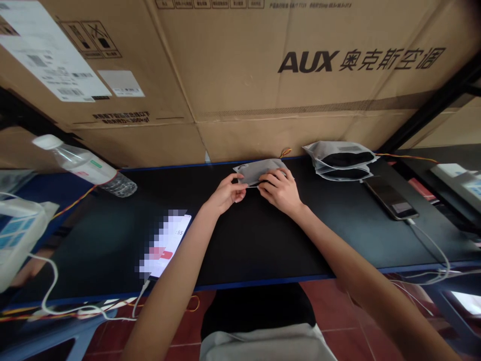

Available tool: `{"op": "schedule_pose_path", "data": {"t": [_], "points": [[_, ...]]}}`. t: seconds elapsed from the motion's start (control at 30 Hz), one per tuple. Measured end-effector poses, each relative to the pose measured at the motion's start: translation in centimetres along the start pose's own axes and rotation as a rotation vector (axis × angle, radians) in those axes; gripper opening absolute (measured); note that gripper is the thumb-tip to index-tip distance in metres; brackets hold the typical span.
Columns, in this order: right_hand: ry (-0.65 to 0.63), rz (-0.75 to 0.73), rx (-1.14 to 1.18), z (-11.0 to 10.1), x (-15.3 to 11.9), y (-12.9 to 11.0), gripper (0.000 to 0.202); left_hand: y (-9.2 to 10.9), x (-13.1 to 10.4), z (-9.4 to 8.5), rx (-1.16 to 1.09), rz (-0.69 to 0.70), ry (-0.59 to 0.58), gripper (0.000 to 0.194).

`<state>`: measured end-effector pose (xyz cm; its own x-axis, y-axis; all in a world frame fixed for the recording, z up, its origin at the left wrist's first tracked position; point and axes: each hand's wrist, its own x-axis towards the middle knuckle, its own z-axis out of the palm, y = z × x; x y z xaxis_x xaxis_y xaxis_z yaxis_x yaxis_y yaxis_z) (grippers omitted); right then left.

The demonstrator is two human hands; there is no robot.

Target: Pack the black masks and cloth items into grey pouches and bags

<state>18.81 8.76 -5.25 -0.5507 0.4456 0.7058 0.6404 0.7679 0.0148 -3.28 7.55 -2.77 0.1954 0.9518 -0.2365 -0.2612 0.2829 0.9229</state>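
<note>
A frosted plastic pouch (251,173) lies at the back middle of the black table, with something dark inside that I cannot make out. My left hand (226,193) pinches the pouch's near left corner between thumb and fingers. Over its right half, my right hand (278,190) grips the near edge, fingers curled and covering part of it. To the right of my hands, similar pouches (340,159) with dark contents lie stacked.
A lit phone (169,245) on a white cable lies left of my left forearm, and a dark phone (391,198) at right. A water bottle (90,168) lies tilted at left. A large cardboard box (240,75) walls off the back. White cartons (18,235) stand at far left.
</note>
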Motion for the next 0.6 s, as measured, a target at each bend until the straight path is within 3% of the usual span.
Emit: {"op": "schedule_pose_path", "data": {"t": [0.6], "points": [[0.028,0.063,-0.001,-0.44,0.07,0.68,0.017,0.37,0.48,-0.49,-0.196,0.055,0.115,0.037]]}}
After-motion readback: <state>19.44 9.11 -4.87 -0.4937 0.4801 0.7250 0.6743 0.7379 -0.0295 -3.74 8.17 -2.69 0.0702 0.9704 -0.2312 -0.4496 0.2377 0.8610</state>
